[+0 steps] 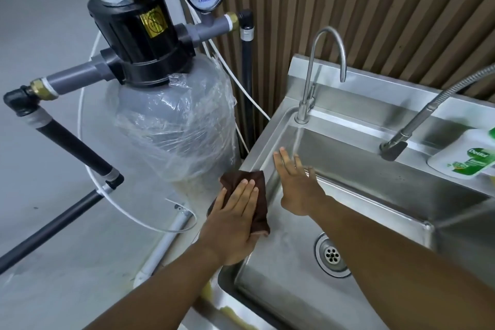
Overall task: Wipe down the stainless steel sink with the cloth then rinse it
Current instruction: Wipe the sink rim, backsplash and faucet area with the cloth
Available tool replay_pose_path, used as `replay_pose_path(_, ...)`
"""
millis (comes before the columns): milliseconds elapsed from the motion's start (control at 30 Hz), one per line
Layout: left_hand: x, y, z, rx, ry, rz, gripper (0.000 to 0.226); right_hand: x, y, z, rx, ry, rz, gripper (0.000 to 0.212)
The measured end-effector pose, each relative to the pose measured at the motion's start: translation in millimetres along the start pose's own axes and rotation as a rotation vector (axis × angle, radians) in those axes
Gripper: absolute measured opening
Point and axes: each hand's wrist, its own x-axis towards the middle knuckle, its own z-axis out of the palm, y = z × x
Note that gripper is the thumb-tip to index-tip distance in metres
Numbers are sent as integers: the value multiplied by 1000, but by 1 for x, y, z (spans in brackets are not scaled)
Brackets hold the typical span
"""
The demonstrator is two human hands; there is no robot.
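**Cloth on the sink's left rim**

Head view: your left hand (235,220) presses the dark brown cloth (245,182) flat against the left rim of the stainless steel sink (375,169), fingers extended, grip not clenched. Your right hand (297,185) hovers open-palmed, grip released, inside the basin.

Two bare forearms enter from the bottom edge, and no sleeve, cuff or glove shows anywhere along them up to where the frame cuts them off. The left hand (235,218) is bare: no ring on the fingers in view, no band at the wrist. The right hand (297,185) is bare as well, with no watch or bracelet at its wrist. Its fingers are a little blurred, so a thin ring there could perhaps go unseen. The nails on both look short and unpainted.
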Motion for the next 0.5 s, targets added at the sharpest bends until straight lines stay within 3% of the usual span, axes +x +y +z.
replay_pose_path(133, 43, -4, -11, 7, -104, -31, 95, -1, -1, -7, 39, -43, 10, 109)
replay_pose_path(233, 58, -5, -20, 10, -189, -39, 85, -15, -7, -5, 114, -62, -6, 108)
replay_pose_path(400, 39, -5, -22, 31, -231, -20, 95, -67, -14, 19, 235, -62, 34, 104)
replay_pose_path(500, 7, -10, -17, 14, -229, 9, 101, -108, -9, 37, 310, -112, 98, 91)
